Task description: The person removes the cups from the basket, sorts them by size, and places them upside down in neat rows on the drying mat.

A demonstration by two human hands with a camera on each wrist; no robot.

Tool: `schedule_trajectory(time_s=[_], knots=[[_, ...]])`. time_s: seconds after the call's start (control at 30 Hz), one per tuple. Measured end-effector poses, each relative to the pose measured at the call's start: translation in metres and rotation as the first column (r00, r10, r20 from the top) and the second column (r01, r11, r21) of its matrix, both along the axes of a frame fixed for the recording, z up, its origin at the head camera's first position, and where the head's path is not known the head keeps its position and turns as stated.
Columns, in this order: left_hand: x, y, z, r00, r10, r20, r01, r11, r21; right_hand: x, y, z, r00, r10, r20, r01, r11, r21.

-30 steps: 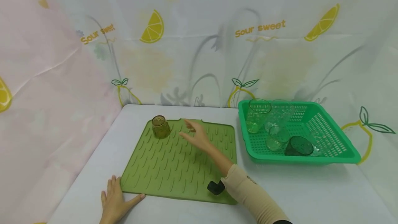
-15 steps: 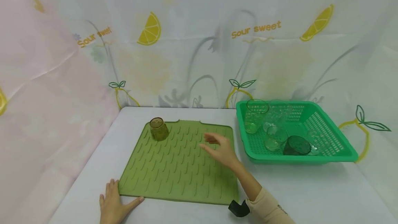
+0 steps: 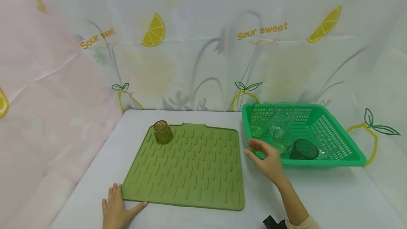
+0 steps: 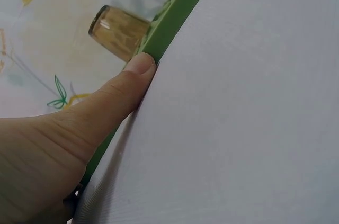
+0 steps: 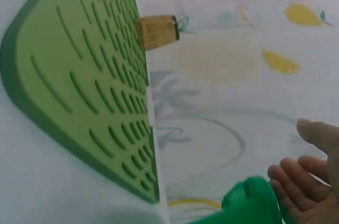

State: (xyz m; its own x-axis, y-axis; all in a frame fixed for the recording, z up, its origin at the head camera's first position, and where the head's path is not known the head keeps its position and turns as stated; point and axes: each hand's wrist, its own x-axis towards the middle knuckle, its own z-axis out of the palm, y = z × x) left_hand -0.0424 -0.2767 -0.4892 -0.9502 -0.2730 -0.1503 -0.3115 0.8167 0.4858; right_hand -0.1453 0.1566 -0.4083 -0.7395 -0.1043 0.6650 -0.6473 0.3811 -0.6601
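Note:
A ridged green drying mat (image 3: 190,172) lies on the white table, with an amber glass (image 3: 163,132) upside down at its far left corner. My left hand (image 3: 117,209) rests at the mat's near left corner, fingers spread. In the left wrist view its thumb (image 4: 141,64) touches the mat's edge. My right hand (image 3: 267,160) holds nothing and hovers at the left front of a green plastic basket (image 3: 321,162), fingers loosely bent, thumb apart. Nearest to it in the basket are a small clear glass (image 3: 284,140) and a dark green glass (image 3: 304,150).
A tall greenish glass (image 3: 262,117) and a tall clear patterned glass (image 3: 284,116) stand at the basket's back left. Another clear glass (image 3: 325,146) lies toward its right side. A lemon-printed curtain (image 3: 197,45) hangs behind and to the left of the table.
My right hand has moved right, from above the mat near the amber glass to the basket's left front. My left hand and the amber glass have stayed in place.

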Motion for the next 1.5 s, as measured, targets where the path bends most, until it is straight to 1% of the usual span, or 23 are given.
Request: schedule_trajectory(time_s=[0.07, 0.13, 0.2, 0.27, 0.37, 0.4, 0.57, 0.6, 0.63, 0.7, 0.73, 0.77, 0.8, 0.83, 0.9, 0.93, 0.97, 1.03, 1.13, 1.3, 1.4, 1.5], knots=[[0.001, 0.0, 0.0, 1.0, 0.003, 0.001, -0.003, 1.0, -0.004, 0.003, 0.011, 0.005, 0.998, -0.053, -0.014, 0.053, 0.999, 0.0], [0.001, -0.001, 0.001, 1.0, 0.007, 0.004, -0.007, 1.0, -0.007, 0.004, 0.024, 0.005, 0.996, -0.091, -0.01, 0.091, 0.996, -0.003], [0.0, -0.001, 0.001, 1.0, 0.011, 0.013, -0.011, 1.0, -0.007, 0.002, 0.038, 0.001, 0.994, -0.109, 0.02, 0.109, 0.994, -0.011], [0.0, -0.001, 0.002, 1.0, 0.013, 0.023, -0.013, 1.0, -0.006, -0.001, 0.052, -0.007, 0.992, -0.114, 0.061, 0.115, 0.993, -0.017], [-0.001, -0.001, 0.003, 0.999, 0.015, 0.036, -0.015, 1.0, -0.003, -0.001, 0.065, -0.009, 0.988, -0.116, 0.106, 0.118, 0.993, -0.012], [-0.001, -0.001, 0.003, 0.999, 0.015, 0.04, -0.015, 1.0, -0.002, -0.007, 0.074, -0.021, 0.993, -0.063, 0.103, 0.068, 0.997, -0.044], [-0.001, 0.0, 0.002, 0.999, 0.011, 0.038, -0.011, 1.0, 0.003, -0.008, 0.09, -0.024, 0.989, -0.07, 0.128, 0.075, 0.997, -0.035], [-0.001, 0.0, 0.002, 0.999, 0.011, 0.039, -0.011, 1.0, 0.004, -0.012, 0.097, -0.031, 0.991, -0.047, 0.125, 0.055, 0.996, -0.063], [-0.001, 0.0, 0.002, 0.999, 0.011, 0.037, -0.011, 1.0, 0.003, -0.007, 0.095, -0.022, 0.984, -0.106, 0.144, 0.109, 0.994, -0.012], [-0.001, 0.0, 0.002, 0.999, 0.011, 0.04, -0.011, 1.0, 0.003, -0.011, 0.105, -0.027, 0.981, -0.104, 0.165, 0.106, 0.994, -0.002], [-0.001, 0.0, 0.002, 0.999, 0.012, 0.041, -0.012, 1.0, 0.002, -0.016, 0.113, -0.035, 0.983, -0.088, 0.163, 0.09, 0.996, -0.008], [-0.001, 0.0, 0.002, 0.999, 0.012, 0.043, -0.012, 1.0, 0.003, -0.019, 0.118, -0.039, 0.98, -0.109, 0.169, 0.109, 0.994, 0.011], [-0.002, 0.0, 0.002, 0.999, 0.011, 0.043, -0.011, 1.0, 0.003, -0.021, 0.121, -0.041, 0.975, -0.14, 0.171, 0.136, 0.99, 0.035], [-0.002, 0.0, 0.002, 0.999, 0.01, 0.044, -0.011, 1.0, 0.004, -0.019, 0.12, -0.035, 0.967, -0.184, 0.178, 0.168, 0.981, 0.101], [-0.002, 0.0, 0.002, 0.999, 0.009, 0.045, -0.009, 1.0, 0.006, -0.019, 0.121, -0.031, 0.957, -0.228, 0.18, 0.202, 0.967, 0.153], [-0.002, 0.0, 0.002, 0.999, 0.008, 0.045, -0.008, 1.0, 0.006, -0.018, 0.119, -0.027, 0.95, -0.257, 0.177, 0.224, 0.957, 0.185], [-0.002, 0.0, 0.002, 0.999, 0.008, 0.044, -0.008, 1.0, 0.006, -0.015, 0.115, -0.018, 0.939, -0.295, 0.176, 0.251, 0.939, 0.233], [-0.002, 0.0, 0.002, 0.999, 0.008, 0.043, -0.008, 1.0, 0.005, -0.013, 0.112, -0.008, 0.941, -0.292, 0.172, 0.238, 0.931, 0.278], [-0.002, 0.0, 0.001, 0.999, 0.009, 0.039, -0.009, 1.0, 0.005, -0.014, 0.11, -0.001, 0.937, -0.312, 0.158, 0.248, 0.911, 0.328], [-0.002, 0.0, 0.0, 0.999, 0.008, 0.041, -0.008, 1.0, 0.0, -0.021, 0.112, 0.003, 0.927, -0.34, 0.157, 0.247, 0.87, 0.426], [-0.002, 0.0, -0.001, 0.999, 0.006, 0.042, -0.006, 1.0, -0.001, -0.026, 0.115, 0.003, 0.919, -0.348, 0.184, 0.221, 0.843, 0.49], [-0.003, -0.001, -0.001, 0.999, 0.005, 0.043, -0.005, 1.0, -0.002, -0.03, 0.116, 0.004, 0.911, -0.351, 0.216, 0.192, 0.826, 0.53]])
